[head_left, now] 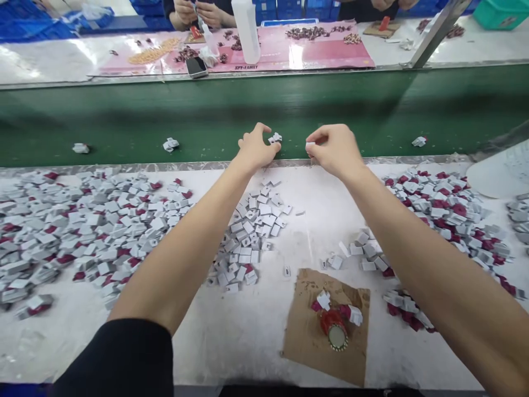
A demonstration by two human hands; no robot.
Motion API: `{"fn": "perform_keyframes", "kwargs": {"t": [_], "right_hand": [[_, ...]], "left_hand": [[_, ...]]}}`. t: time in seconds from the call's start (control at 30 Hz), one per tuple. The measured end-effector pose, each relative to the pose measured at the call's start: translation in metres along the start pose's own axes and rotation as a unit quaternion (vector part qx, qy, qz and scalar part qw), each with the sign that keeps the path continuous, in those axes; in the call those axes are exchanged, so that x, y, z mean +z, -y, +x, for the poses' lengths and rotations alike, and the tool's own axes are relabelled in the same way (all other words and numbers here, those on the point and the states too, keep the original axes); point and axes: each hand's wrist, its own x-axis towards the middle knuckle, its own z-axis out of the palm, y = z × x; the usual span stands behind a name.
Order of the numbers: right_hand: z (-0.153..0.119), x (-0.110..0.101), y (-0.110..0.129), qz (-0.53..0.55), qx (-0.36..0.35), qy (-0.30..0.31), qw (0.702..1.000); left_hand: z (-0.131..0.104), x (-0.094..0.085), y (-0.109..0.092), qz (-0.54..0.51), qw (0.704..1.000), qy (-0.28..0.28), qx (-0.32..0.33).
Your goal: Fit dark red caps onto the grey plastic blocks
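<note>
Both my arms reach forward to a green conveyor belt (206,116). My left hand (257,146) is over its near edge, thumb and fingers apart around a small cluster of white pieces (275,138); whether it touches them I cannot tell. To the right, my right hand (334,148) pinches a small white piece (309,145) between thumb and fingers. Below, on the white table (318,220), lies a pile of white block pieces (258,220). A brown cardboard piece (306,331) bears a red round object (332,322) with a pale disc end and some white and dark-red pieces.
Large heaps of white and dark-red pieces lie left (103,220) and right (454,215). More small clusters sit on the belt (171,144). A white container (502,171) stands at the right edge. Beyond the belt, other people's hands (210,14) work near a white bottle (247,33).
</note>
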Motion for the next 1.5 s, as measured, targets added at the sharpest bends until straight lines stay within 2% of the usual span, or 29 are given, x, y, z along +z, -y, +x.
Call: {"fn": "perform_keyframes", "kwargs": {"t": [0.1, 0.17, 0.23, 0.3, 0.4, 0.47, 0.5, 0.63, 0.7, 0.8, 0.9, 1.1, 1.5], "right_hand": [[-0.059, -0.035, 0.001, 0.124, 0.016, 0.012, 0.992], [-0.103, -0.055, 0.002, 0.167, 0.072, 0.024, 0.983], [-0.143, -0.068, 0.003, 0.19, 0.097, 0.012, 0.977], [-0.173, -0.073, 0.005, 0.204, 0.096, -0.031, 0.974], [-0.205, -0.072, 0.006, 0.253, 0.103, -0.093, 0.958], [-0.219, -0.068, 0.006, 0.304, 0.114, -0.097, 0.941], [-0.226, -0.067, 0.006, 0.325, 0.116, -0.088, 0.934], [-0.257, -0.064, 0.007, 0.358, 0.139, -0.049, 0.922], [-0.276, -0.067, 0.007, 0.349, 0.153, -0.05, 0.923], [-0.307, -0.071, 0.007, 0.286, 0.145, -0.054, 0.946], [-0.335, -0.071, 0.007, 0.207, 0.09, -0.054, 0.973], [-0.36, -0.058, 0.006, 0.156, 0.021, -0.036, 0.987], [-0.365, -0.053, -0.001, 0.16, 0.006, -0.034, 0.986]], "left_hand": [[-0.039, -0.011, -0.001, 0.133, 0.99, 0.029, 0.032], [-0.06, -0.013, -0.002, 0.187, 0.979, 0.064, 0.053], [-0.072, -0.013, -0.005, 0.211, 0.973, 0.078, 0.055], [-0.079, -0.011, -0.012, 0.208, 0.974, 0.075, 0.051], [-0.094, -0.01, -0.03, 0.12, 0.989, 0.071, 0.057], [-0.113, -0.01, -0.045, 0.012, 0.995, 0.094, 0.043], [-0.124, -0.01, -0.051, -0.047, 0.991, 0.123, 0.026], [-0.17, -0.006, -0.065, -0.219, 0.935, 0.275, -0.049], [-0.187, -0.002, -0.063, -0.264, 0.911, 0.307, -0.079], [-0.205, 0.004, -0.056, -0.303, 0.898, 0.297, -0.121], [-0.216, 0.01, -0.05, -0.314, 0.899, 0.264, -0.153], [-0.229, 0.017, -0.047, -0.335, 0.901, 0.233, -0.147], [-0.236, 0.024, -0.047, -0.346, 0.893, 0.245, -0.149]]}}
